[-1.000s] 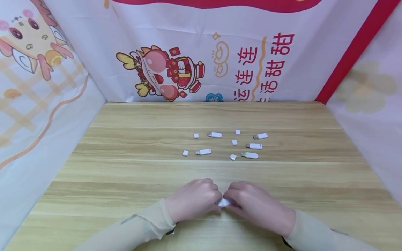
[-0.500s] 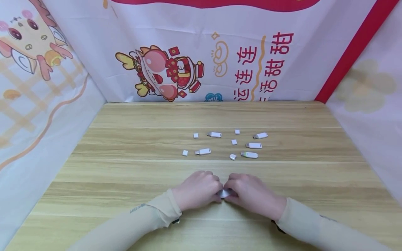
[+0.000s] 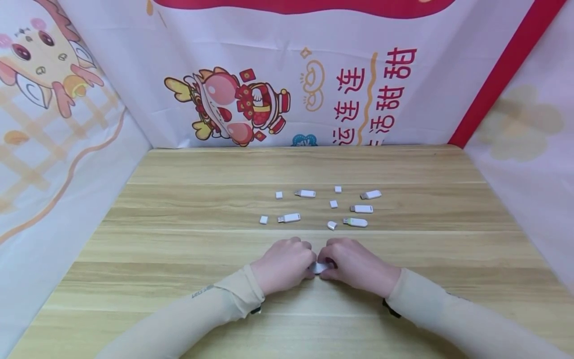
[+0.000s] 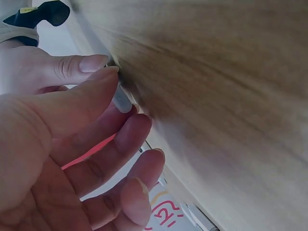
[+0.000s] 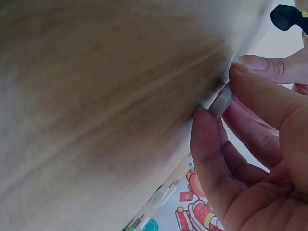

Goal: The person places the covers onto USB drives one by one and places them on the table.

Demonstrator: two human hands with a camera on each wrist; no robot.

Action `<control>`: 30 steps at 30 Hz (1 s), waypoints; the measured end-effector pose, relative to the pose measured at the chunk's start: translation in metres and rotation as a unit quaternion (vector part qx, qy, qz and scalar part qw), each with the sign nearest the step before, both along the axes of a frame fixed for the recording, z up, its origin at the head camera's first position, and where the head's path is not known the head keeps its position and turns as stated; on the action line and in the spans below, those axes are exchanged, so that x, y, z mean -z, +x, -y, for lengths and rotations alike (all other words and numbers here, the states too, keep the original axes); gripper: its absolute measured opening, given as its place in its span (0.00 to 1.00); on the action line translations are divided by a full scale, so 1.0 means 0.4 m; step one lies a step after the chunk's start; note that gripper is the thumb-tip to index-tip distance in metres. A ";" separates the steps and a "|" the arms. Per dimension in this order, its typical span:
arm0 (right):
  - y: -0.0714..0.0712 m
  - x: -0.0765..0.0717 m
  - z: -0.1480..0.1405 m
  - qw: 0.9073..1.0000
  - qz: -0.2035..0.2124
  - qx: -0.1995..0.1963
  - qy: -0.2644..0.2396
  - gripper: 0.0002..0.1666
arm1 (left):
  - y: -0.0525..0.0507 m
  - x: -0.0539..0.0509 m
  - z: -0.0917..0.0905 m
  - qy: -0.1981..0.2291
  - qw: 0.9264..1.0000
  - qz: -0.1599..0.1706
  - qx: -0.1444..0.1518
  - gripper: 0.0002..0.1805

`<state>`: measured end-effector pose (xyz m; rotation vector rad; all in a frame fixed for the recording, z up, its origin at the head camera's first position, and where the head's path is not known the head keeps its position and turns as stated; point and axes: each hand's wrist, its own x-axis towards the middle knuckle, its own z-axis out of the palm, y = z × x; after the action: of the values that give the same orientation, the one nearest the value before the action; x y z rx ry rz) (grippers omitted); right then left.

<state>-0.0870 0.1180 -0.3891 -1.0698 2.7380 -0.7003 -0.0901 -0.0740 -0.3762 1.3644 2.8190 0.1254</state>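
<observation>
Near the middle of the table the left hand [image 3: 286, 266] and the right hand [image 3: 358, 267] meet around a small white object [image 3: 319, 268], each pinching one side of it. In the left wrist view the object's rounded whitish end [image 4: 122, 100] shows between the thumb and fingers of the left hand [image 4: 72, 130]. The right wrist view shows a greyish rounded piece [image 5: 221, 102] between thumb and index finger of the right hand [image 5: 255, 139]. Fingers hide most of the object.
Beyond the hands lie several uncapped white USB sticks, among them one at the left [image 3: 289, 218] and one with a green band [image 3: 356, 222]. Small white caps [image 3: 263, 220] lie beside them. A printed cloth [image 3: 269, 40] stands behind the wooden table [image 3: 179, 239].
Both hands have moved forward across the table, away from the body, with the small white object held between them. The sticks and caps on the table have not moved.
</observation>
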 end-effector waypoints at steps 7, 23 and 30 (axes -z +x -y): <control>-0.004 0.000 0.001 1.000 0.002 -0.004 0.002 0.11 | -0.005 -0.001 0.001 0.006 1.000 -0.002 -0.001 0.06; -0.009 -0.032 -0.032 1.000 -0.011 0.021 -0.009 0.09 | -0.026 -0.022 0.003 0.021 0.998 0.048 -0.034 0.09; -0.044 -0.087 -0.084 0.997 -0.041 0.058 0.000 0.09 | -0.070 -0.066 -0.005 0.066 0.995 0.067 -0.045 0.12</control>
<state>-0.1048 0.1516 -0.3544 -0.9677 2.8897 -0.6868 -0.1183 -0.0721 -0.3500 1.2009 2.8022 0.3966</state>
